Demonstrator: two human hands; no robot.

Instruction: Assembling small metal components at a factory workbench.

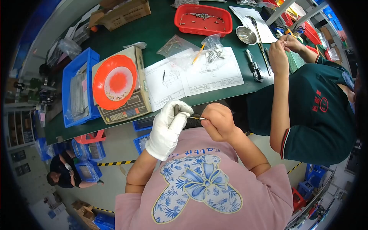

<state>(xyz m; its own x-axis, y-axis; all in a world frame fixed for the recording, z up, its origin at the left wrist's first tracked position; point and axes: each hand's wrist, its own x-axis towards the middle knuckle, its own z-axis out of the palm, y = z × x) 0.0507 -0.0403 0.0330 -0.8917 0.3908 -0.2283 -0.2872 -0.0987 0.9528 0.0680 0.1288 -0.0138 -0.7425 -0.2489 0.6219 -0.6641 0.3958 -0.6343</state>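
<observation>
My left hand (pixel 167 129), in a white glove, is closed with thumb and fingers pinched around a small dark part (pixel 176 109). My bare right hand (pixel 219 121) is beside it, its fingers curled around a thin pointed tool (pixel 197 117). That tool bridges the gap between my hands, its tip at the gloved fingertips; its exact kind is too small to tell. Both hands are just in front of the table's near edge. Beyond them lie printed drawing sheets (pixel 165 94), with a plastic bag of small metal parts (pixel 215 55) on top.
To the left, an orange-red bowl (pixel 99 82) sits on a scale (pixel 132 111), beside a blue bin (pixel 65 92). At the back are a red basket (pixel 180 30) of metal pins and a steel bowl (pixel 246 35). A co-worker (pixel 306 111) works close on my right.
</observation>
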